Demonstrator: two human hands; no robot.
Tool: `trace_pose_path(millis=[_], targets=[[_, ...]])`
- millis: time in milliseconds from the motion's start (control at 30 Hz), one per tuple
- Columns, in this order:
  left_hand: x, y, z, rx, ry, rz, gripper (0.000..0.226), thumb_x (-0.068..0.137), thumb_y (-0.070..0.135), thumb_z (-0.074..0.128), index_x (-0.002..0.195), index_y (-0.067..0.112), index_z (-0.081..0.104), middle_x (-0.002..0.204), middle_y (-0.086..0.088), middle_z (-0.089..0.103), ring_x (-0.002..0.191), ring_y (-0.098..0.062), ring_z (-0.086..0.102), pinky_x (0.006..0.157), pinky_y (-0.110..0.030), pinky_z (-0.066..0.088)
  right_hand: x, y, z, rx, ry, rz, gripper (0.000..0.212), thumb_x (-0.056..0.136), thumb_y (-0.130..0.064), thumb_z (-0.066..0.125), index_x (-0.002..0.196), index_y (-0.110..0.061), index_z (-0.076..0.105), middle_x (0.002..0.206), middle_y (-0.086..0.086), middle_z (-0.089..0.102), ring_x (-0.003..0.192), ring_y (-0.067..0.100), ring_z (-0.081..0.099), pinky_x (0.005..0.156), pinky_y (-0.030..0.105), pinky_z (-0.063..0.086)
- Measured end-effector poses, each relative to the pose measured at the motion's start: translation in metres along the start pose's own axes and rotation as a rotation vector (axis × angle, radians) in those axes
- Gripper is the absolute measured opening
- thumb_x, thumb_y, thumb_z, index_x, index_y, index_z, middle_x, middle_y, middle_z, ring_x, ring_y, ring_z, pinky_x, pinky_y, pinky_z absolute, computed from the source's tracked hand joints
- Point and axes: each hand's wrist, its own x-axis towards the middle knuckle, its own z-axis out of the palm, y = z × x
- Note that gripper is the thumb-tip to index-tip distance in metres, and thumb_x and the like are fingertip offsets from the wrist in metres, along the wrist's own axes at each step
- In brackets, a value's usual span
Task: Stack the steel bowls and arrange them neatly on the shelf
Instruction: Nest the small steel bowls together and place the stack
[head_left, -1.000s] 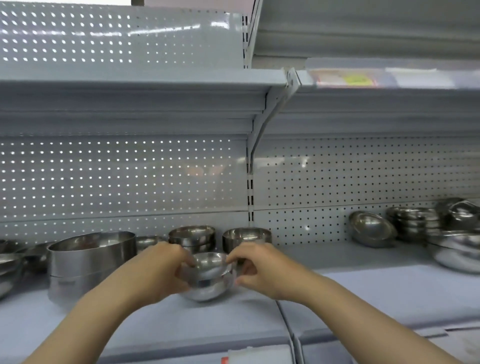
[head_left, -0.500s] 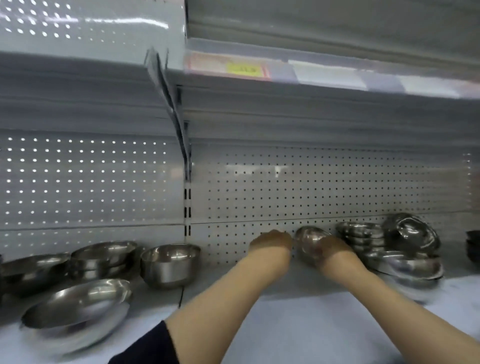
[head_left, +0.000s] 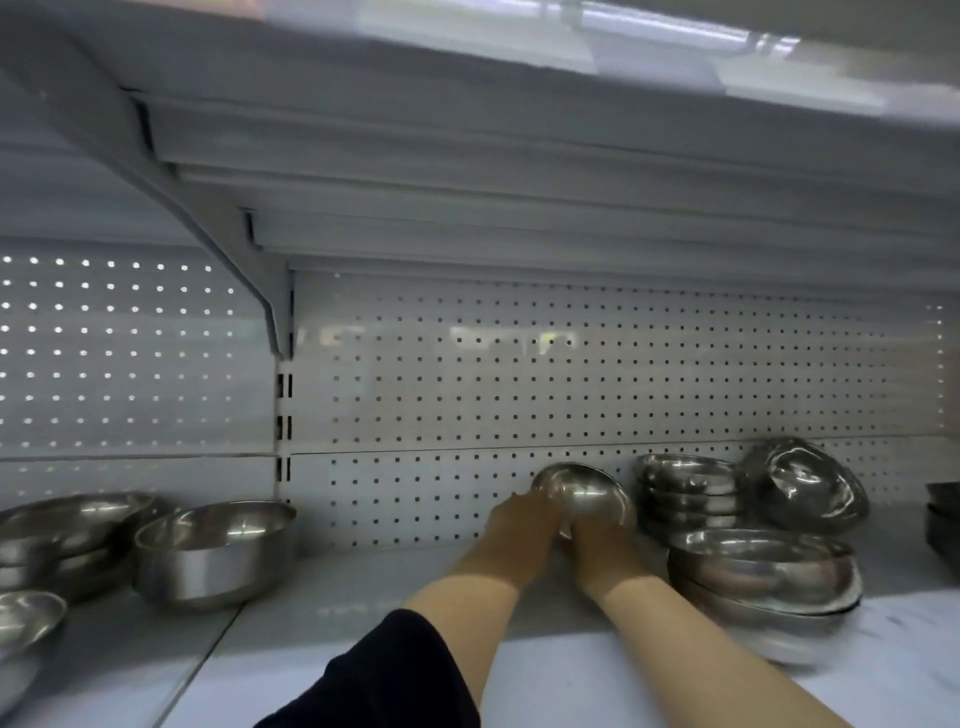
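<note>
We see a pale grey metal shelf (head_left: 363, 597) with a perforated back panel, split by a seam into a left and a right section. On the left section stand a deep, straight-walled steel bowl (head_left: 213, 553), a stack of wide shallow steel bowls (head_left: 62, 535) just beside it, and a smaller steel bowl (head_left: 26, 618) at the frame's edge. On the right section we find a stack of small steel bowls (head_left: 688, 499) against the back panel, a tilted steel bowl (head_left: 805, 486) leaning beside it, a pile of broad shallow steel dishes (head_left: 763, 577) in front, and dark bowls (head_left: 943, 512) at the far right edge.
</note>
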Motion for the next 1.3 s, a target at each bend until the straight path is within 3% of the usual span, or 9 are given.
trace_pose_path(millis=[200, 433, 533, 600, 767, 833, 900, 1133, 1300], targets=[[0.005, -0.002, 0.0, 0.094, -0.029, -0.027, 0.025, 0.092, 0.004, 0.05, 0.114, 0.002, 0.06, 0.114, -0.016, 0.063, 0.105, -0.03, 0.062, 0.091, -0.037, 0.051, -0.004, 0.0, -0.001, 0.023, 0.049, -0.078, 0.025, 0.1, -0.011, 0.028, 0.099, -0.015, 0.053, 0.115, 0.011, 0.061, 0.095, 0.02, 0.053, 0.084, 0.027, 0.04], [-0.059, -0.049, -0.071, 0.118, 0.007, 0.014, 0.022, 0.09, 0.019, 0.056, 0.108, 0.009, 0.063, 0.103, -0.011, 0.064, 0.095, -0.028, 0.064, 0.076, -0.031, 0.048, -0.015, -0.035, -0.043, -0.058, -0.088, -0.348, 0.013, 0.084, -0.017, 0.063, 0.085, -0.007, 0.071, 0.091, 0.009, 0.07, 0.082, 0.02, 0.063, 0.066, 0.027, 0.042], [-0.116, -0.082, -0.121, 0.087, 0.007, -0.059, 0.024, 0.089, 0.027, 0.059, 0.108, 0.014, 0.066, 0.097, -0.005, 0.066, 0.087, -0.021, 0.062, 0.075, -0.026, 0.048, -0.049, -0.082, -0.065, 0.017, -0.146, -0.527, 0.012, 0.085, -0.021, 0.066, 0.077, -0.03, 0.069, 0.079, -0.012, 0.069, 0.074, 0.005, 0.062, 0.067, 0.019, 0.045], [-0.165, -0.11, -0.155, 0.084, 0.049, -0.098, 0.025, 0.087, 0.032, 0.062, 0.107, 0.018, 0.068, 0.097, -0.001, 0.065, 0.083, -0.015, 0.056, 0.073, -0.021, 0.043, -0.076, -0.118, -0.073, 0.176, -0.21, -0.637, 0.018, 0.086, -0.019, 0.067, 0.078, -0.035, 0.069, 0.069, -0.018, 0.07, 0.065, -0.002, 0.064, 0.068, 0.013, 0.049], [-0.272, -0.187, -0.199, 0.165, 0.141, -0.179, 0.019, 0.082, 0.031, 0.068, 0.093, 0.015, 0.074, 0.086, -0.002, 0.072, 0.072, -0.016, 0.06, 0.068, -0.025, 0.049, -0.126, -0.214, -0.042, 0.323, -0.199, -0.865, 0.013, 0.088, -0.016, 0.064, 0.097, -0.016, 0.074, 0.077, -0.003, 0.073, 0.066, 0.006, 0.067, 0.065, 0.014, 0.054], [-0.297, -0.212, -0.2, 0.177, 0.143, -0.228, 0.016, 0.082, 0.029, 0.069, 0.088, 0.015, 0.074, 0.076, 0.0, 0.069, 0.06, -0.01, 0.053, 0.057, -0.011, 0.04, -0.138, -0.244, -0.02, 0.351, -0.214, -0.914, 0.016, 0.088, -0.013, 0.064, 0.1, -0.011, 0.074, 0.071, -0.004, 0.07, 0.06, 0.002, 0.062, 0.059, 0.012, 0.05], [-0.318, -0.234, -0.198, 0.176, 0.132, -0.258, 0.015, 0.083, 0.028, 0.068, 0.084, 0.013, 0.072, 0.068, -0.002, 0.064, 0.052, -0.005, 0.043, 0.05, -0.012, 0.033, -0.149, -0.268, -0.001, 0.365, -0.238, -0.941, 0.017, 0.088, -0.011, 0.063, 0.103, -0.009, 0.073, 0.073, -0.005, 0.068, 0.06, 0.001, 0.06, 0.061, 0.011, 0.048], [-0.341, -0.269, -0.179, 0.13, 0.064, -0.214, 0.017, 0.086, 0.024, 0.064, 0.088, 0.008, 0.071, 0.085, -0.009, 0.07, 0.079, -0.023, 0.061, 0.067, -0.028, 0.042, -0.171, -0.291, 0.029, 0.222, -0.22, -0.974, 0.017, 0.091, -0.016, 0.059, 0.102, -0.016, 0.073, 0.07, -0.022, 0.057, 0.064, -0.004, 0.054, 0.061, 0.014, 0.038], [-0.34, -0.273, -0.172, 0.115, 0.023, -0.149, 0.015, 0.089, 0.021, 0.059, 0.087, 0.009, 0.068, 0.079, -0.005, 0.066, 0.067, -0.015, 0.05, 0.064, -0.023, 0.036, -0.18, -0.288, 0.031, 0.157, -0.216, -0.934, 0.014, 0.092, -0.015, 0.057, 0.093, -0.019, 0.071, 0.07, -0.021, 0.055, 0.066, -0.002, 0.053, 0.064, 0.017, 0.039]])
